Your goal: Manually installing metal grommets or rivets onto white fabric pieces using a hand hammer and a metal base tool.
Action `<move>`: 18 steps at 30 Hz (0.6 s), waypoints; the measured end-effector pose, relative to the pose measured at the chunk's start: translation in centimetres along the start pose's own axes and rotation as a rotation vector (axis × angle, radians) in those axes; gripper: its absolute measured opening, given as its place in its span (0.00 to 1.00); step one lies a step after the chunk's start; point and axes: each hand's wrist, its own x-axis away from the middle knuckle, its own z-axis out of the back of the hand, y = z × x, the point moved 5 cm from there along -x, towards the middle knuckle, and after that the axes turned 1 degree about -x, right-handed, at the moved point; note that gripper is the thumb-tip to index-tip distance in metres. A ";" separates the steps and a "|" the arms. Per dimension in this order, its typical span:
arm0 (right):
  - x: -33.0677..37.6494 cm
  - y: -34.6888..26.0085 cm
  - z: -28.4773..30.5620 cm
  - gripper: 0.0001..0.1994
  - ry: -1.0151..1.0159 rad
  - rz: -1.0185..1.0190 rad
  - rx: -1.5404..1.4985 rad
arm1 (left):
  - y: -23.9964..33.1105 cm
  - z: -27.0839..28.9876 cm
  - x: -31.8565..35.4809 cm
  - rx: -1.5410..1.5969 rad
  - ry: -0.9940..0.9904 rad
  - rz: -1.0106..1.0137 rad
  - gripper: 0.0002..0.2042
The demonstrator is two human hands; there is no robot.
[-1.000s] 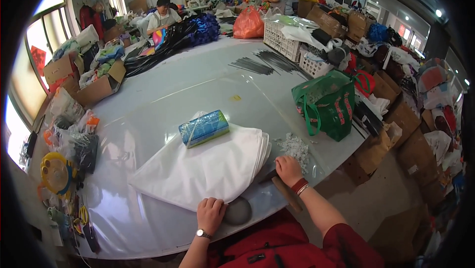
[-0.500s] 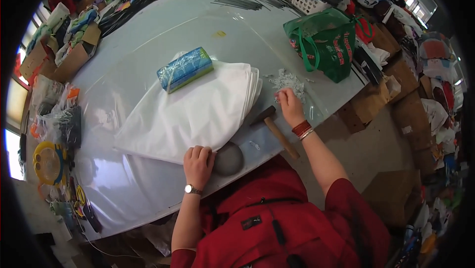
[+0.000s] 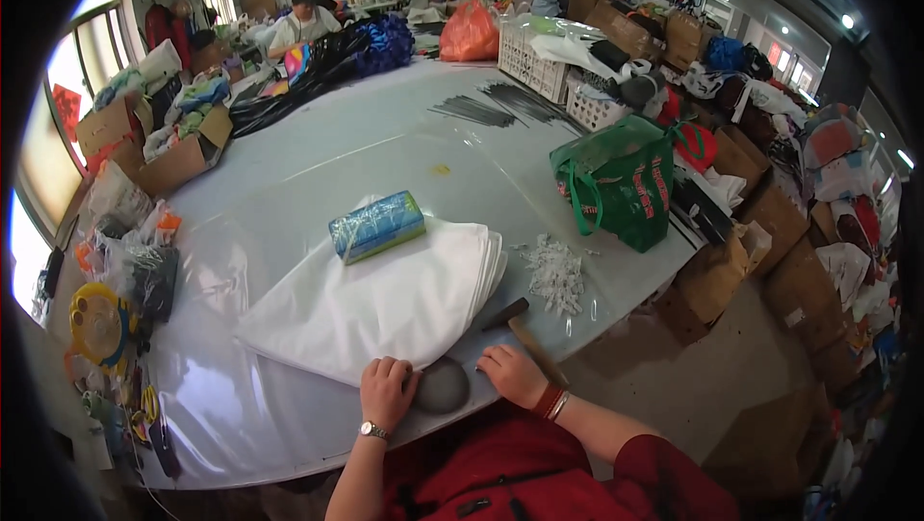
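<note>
Folded white cloth [image 3: 375,300] lies in layers on the table, narrowing toward the left. My left hand [image 3: 387,393] is closed on its near corner, with fingers curled over the edge. Just right of that hand, touching or nearly touching it, is a dark grey rounded block [image 3: 443,386]. My right hand [image 3: 512,373] is low over the table right of the block, fingers bent together; whatever they hold is too small to make out. Partly behind this hand lies a hammer [image 3: 507,313] with a wooden handle. A heap of small clear-white pieces [image 3: 555,276] sits beyond it.
A blue-green plastic-wrapped pack [image 3: 377,227] rests on the cloth. At the right stand a green bag [image 3: 621,184] and a white crate [image 3: 531,64]. Dark thin strips [image 3: 472,110] lie farther back. A yellow fan [image 3: 99,324] is at the left edge. Two people are in the background.
My right hand has come from the heap of small pieces back toward the grey block. My left hand stays at the cloth corner. The view has tilted up, showing more of the room.
</note>
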 end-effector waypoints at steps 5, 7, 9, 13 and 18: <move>-3.2 3.3 3.6 0.04 0.155 -0.169 0.109 | -0.8 2.0 1.3 0.041 -0.022 0.017 0.10; -4.7 3.7 4.8 0.05 0.226 -0.239 0.173 | -1.6 3.2 1.7 0.047 0.002 -0.005 0.09; -5.5 3.0 5.1 0.04 0.347 -0.227 0.280 | -2.4 4.2 2.0 0.055 0.021 -0.040 0.09; -5.0 -2.8 0.9 0.05 0.203 -0.452 -0.106 | -4.0 5.4 3.4 0.079 0.044 -0.006 0.09; -4.6 -12.0 -4.7 0.06 0.091 -0.103 -0.447 | -5.5 4.3 4.8 0.064 0.042 0.000 0.08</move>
